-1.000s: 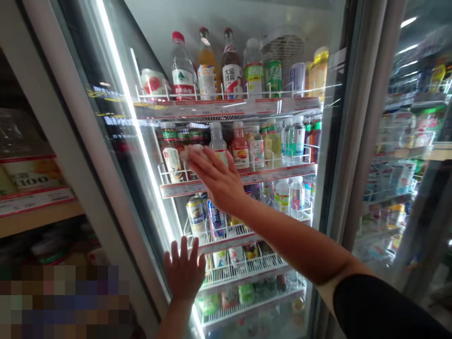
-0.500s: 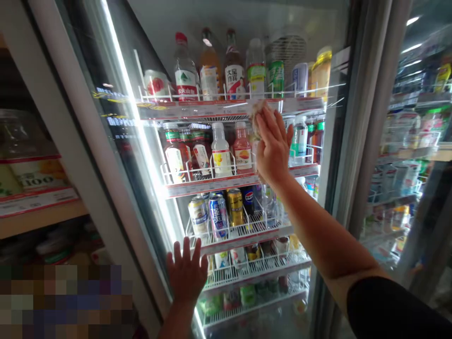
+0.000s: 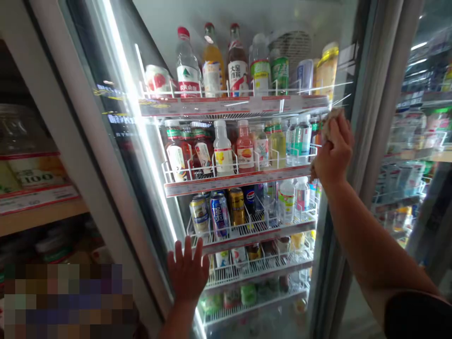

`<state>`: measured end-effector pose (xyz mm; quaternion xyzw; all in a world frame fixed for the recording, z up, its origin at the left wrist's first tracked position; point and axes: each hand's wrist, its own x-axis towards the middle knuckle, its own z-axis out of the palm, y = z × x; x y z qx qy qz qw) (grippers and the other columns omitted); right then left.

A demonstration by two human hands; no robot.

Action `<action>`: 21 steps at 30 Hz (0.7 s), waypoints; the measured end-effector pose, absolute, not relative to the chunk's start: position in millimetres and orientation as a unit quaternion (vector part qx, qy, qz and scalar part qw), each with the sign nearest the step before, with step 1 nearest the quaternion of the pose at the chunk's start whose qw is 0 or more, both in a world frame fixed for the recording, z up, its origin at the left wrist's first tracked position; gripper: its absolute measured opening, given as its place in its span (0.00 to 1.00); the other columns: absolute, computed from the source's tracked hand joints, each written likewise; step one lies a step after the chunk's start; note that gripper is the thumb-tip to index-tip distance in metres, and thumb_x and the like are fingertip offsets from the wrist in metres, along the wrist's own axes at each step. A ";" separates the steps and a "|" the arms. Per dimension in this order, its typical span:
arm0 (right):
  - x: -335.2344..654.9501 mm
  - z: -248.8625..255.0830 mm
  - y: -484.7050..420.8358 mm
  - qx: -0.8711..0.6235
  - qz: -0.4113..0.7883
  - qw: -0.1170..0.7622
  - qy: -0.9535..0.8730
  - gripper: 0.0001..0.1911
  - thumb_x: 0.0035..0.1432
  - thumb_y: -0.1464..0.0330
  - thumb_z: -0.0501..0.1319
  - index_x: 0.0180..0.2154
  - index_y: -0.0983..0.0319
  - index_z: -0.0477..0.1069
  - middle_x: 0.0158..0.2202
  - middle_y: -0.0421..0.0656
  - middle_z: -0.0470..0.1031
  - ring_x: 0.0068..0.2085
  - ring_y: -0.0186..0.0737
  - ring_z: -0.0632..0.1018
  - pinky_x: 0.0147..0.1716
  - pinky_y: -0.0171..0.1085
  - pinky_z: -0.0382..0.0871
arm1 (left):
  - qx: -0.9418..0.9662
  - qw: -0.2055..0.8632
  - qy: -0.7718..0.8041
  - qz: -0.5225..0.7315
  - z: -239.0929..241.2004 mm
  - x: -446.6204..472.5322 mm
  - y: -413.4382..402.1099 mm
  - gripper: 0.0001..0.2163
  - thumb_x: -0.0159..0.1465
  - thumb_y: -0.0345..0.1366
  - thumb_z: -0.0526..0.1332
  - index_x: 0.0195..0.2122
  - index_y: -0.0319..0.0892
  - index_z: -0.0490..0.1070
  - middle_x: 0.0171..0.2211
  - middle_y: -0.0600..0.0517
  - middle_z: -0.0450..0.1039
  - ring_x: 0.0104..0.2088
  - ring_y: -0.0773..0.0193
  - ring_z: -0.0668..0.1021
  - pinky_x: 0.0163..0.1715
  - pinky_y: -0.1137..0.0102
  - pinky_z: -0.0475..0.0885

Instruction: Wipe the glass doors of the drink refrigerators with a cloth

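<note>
A light-coloured cloth (image 3: 329, 126) is bunched under my right hand (image 3: 335, 153), whose fingers press it against the glass door (image 3: 268, 310) of a lit drinks fridge. This hand is at the right side of the pane, close to the door frame. Low on the left, my left hand (image 3: 188, 273) has its fingers spread against the glass and holds nothing. Behind the pane, bottles (image 3: 237, 66) and cans (image 3: 219, 214) stand on wire shelves. Part of the cloth is hidden by my right hand.
A vertical metal door frame (image 3: 370, 127) runs along the right, with another glass-fronted bay of drinks (image 3: 416, 127) beyond it. On the left, a shelf with a price strip (image 3: 38, 197) holds large bottles. A bright light strip (image 3: 134, 103) lines the fridge's left side.
My right hand has slid with the cloth from the middle of the glass to its right edge, uncovering bottles on the second shelf. The left hand has stayed in place.
</note>
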<state>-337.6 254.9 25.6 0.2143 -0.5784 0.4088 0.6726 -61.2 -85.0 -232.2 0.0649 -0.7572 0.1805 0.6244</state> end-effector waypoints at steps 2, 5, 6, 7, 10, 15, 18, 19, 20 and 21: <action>-342.1 22.0 257.0 0.217 0.428 0.673 -0.563 0.30 0.62 0.71 0.45 0.62 0.64 0.69 0.66 0.49 0.66 0.69 0.49 0.63 0.67 0.59 0.57 | 0.065 0.626 -0.756 0.180 -232.5 -61.8 -84.9 0.34 0.67 0.33 0.61 0.73 0.45 0.48 0.73 0.45 0.44 0.73 0.46 0.49 0.71 0.49 0.45; -337.9 19.6 246.9 0.209 0.446 0.672 -0.554 0.31 0.61 0.74 0.45 0.63 0.63 0.66 0.68 0.47 0.64 0.70 0.49 0.61 0.67 0.61 0.57 | 0.069 0.626 -0.756 0.177 -234.1 -62.6 -85.0 0.35 0.67 0.34 0.61 0.73 0.46 0.47 0.73 0.44 0.45 0.73 0.46 0.49 0.71 0.47 0.46; -333.2 18.5 240.5 0.206 0.447 0.673 -0.553 0.31 0.61 0.74 0.45 0.64 0.62 0.66 0.68 0.46 0.64 0.71 0.50 0.61 0.67 0.61 0.57 | 0.072 0.626 -0.757 0.176 -234.6 -62.8 -85.0 0.35 0.67 0.34 0.61 0.73 0.47 0.47 0.73 0.44 0.45 0.72 0.46 0.49 0.71 0.47 0.47; -326.7 16.9 233.0 0.210 0.441 0.672 -0.556 0.31 0.62 0.74 0.44 0.65 0.61 0.64 0.68 0.46 0.63 0.71 0.51 0.59 0.67 0.62 0.57 | 0.074 0.625 -0.758 0.174 -235.1 -62.9 -85.2 0.35 0.67 0.34 0.61 0.73 0.48 0.47 0.73 0.45 0.45 0.72 0.46 0.50 0.70 0.46 0.48; -296.9 6.7 205.0 0.256 0.383 0.663 -0.591 0.34 0.65 0.75 0.41 0.70 0.55 0.53 0.71 0.43 0.57 0.73 0.51 0.54 0.67 0.66 0.56 | 0.076 0.622 -0.760 0.174 -236.3 -63.2 -85.9 0.35 0.67 0.35 0.60 0.73 0.48 0.47 0.73 0.46 0.45 0.72 0.45 0.50 0.70 0.46 0.49; -237.4 -31.9 153.3 0.396 0.278 0.606 -0.632 0.41 0.68 0.76 0.44 0.72 0.43 0.29 0.72 0.35 0.54 0.74 0.45 0.49 0.69 0.61 0.56 | 0.078 0.624 -0.759 0.172 -238.1 -63.9 -86.9 0.34 0.67 0.35 0.61 0.73 0.47 0.48 0.73 0.45 0.45 0.72 0.46 0.50 0.70 0.47 0.48; -212.5 -64.9 128.7 0.505 0.220 0.567 -0.613 0.41 0.67 0.76 0.48 0.73 0.49 0.30 0.72 0.34 0.56 0.75 0.41 0.47 0.72 0.55 0.51 | 0.074 0.627 -0.758 0.163 -238.5 -63.8 -86.4 0.35 0.67 0.34 0.61 0.73 0.50 0.48 0.73 0.46 0.46 0.72 0.46 0.50 0.70 0.46 0.49; -206.1 -76.5 122.3 0.537 0.195 0.554 -0.606 0.40 0.67 0.76 0.49 0.73 0.51 0.33 0.71 0.35 0.57 0.75 0.39 0.47 0.73 0.53 0.51 | 0.072 0.628 -0.758 0.162 -238.2 -63.6 -86.1 0.35 0.67 0.34 0.61 0.72 0.50 0.48 0.73 0.46 0.46 0.72 0.46 0.50 0.70 0.47 0.48; -200.7 -88.0 116.7 0.564 0.171 0.544 -0.597 0.39 0.67 0.76 0.50 0.73 0.54 0.36 0.71 0.35 0.57 0.75 0.38 0.46 0.73 0.52 0.51 | 0.071 0.628 -0.757 0.164 -237.7 -63.6 -85.9 0.35 0.67 0.34 0.61 0.72 0.50 0.48 0.73 0.46 0.45 0.72 0.47 0.50 0.70 0.47 0.48; -196.0 -99.4 111.9 0.588 0.149 0.539 -0.585 0.37 0.67 0.75 0.51 0.73 0.56 0.41 0.71 0.36 0.57 0.75 0.38 0.46 0.72 0.50 0.52 | 0.070 0.626 -0.758 0.167 -237.0 -63.5 -85.9 0.35 0.67 0.34 0.61 0.72 0.49 0.49 0.73 0.46 0.45 0.73 0.47 0.49 0.70 0.48 0.47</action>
